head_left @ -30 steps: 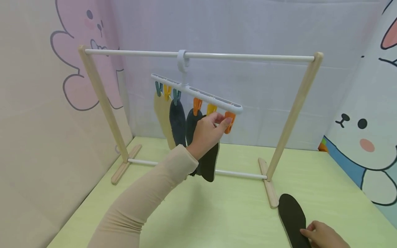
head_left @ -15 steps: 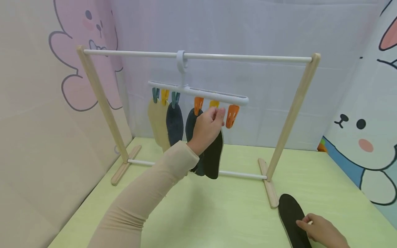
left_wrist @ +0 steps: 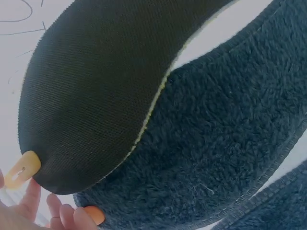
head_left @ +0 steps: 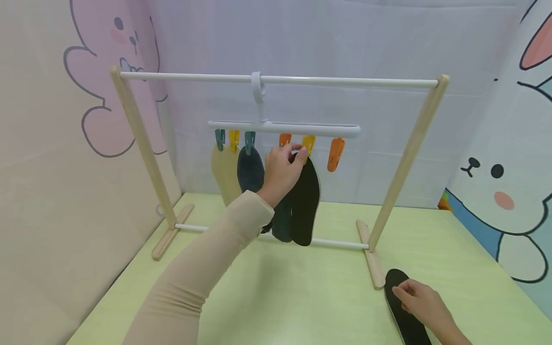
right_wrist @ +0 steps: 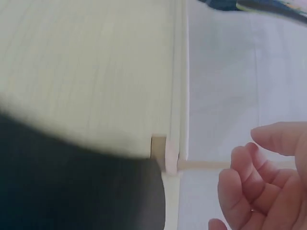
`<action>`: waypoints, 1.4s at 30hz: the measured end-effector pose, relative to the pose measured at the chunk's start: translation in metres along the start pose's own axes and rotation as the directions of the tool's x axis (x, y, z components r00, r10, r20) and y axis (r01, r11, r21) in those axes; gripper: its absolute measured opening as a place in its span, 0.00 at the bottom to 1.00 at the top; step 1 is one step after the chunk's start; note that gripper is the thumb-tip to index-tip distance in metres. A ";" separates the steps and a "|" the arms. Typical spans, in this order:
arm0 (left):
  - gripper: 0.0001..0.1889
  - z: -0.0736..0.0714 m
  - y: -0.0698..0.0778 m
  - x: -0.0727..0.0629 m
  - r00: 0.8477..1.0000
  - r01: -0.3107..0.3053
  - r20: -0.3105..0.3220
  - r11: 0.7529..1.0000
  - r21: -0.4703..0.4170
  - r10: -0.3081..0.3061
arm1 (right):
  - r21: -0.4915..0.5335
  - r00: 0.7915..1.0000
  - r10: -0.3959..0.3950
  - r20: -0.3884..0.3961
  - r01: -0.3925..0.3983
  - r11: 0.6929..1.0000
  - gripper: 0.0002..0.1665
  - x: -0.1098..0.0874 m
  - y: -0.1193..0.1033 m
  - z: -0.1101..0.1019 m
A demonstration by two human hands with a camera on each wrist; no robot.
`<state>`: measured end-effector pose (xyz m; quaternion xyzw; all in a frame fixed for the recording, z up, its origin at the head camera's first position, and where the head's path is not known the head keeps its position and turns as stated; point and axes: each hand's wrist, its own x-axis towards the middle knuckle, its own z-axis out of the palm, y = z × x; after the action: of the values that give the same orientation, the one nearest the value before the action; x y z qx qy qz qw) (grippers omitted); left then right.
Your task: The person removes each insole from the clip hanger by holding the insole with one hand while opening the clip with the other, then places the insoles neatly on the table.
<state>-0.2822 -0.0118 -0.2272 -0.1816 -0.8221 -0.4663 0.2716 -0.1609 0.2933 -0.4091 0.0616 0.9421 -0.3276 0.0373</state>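
White hanger (head_left: 310, 128), six clips (head_left: 250, 143), two teal, two yellow, two orange, left hand (head_left: 281, 171) pinching the yellow clip (head_left: 308, 142) between the orange ones, one black insole (head_left: 307, 201) hanging from it, right hand (head_left: 423, 304) loosely curled, empty, over a second black insole (head_left: 407, 323) on the table (head_left: 310, 292).

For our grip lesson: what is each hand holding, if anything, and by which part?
Left hand: apparently the yellow clip, pinched; the exact spot is unclear. Right hand: nothing.

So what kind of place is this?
Maybe an indoor play corner or a little staged nook: cartoon-animal backdrops flank a drying rack, which stands on a light green table.
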 end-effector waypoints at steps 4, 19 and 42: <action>0.13 0.003 0.002 -0.003 1.000 -0.010 0.020 1.000 0.028 0.009 | 0.061 0.998 -0.052 -0.031 0.054 0.997 0.10 -0.001 -0.012 0.011; 0.17 0.015 0.009 -0.015 0.992 0.046 0.119 0.997 -0.055 -0.039 | 0.248 0.945 -0.217 -0.247 0.278 0.928 0.08 0.002 -0.071 0.037; 0.15 0.013 0.005 -0.021 0.992 -0.018 0.123 1.000 -0.010 0.019 | 0.325 0.816 -0.302 -0.493 0.495 0.806 0.15 0.031 -0.170 0.025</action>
<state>-0.2668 0.0015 -0.2421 -0.2189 -0.8334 -0.4553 0.2241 -0.2149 0.1486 -0.3285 -0.0669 0.8198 -0.5101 -0.2515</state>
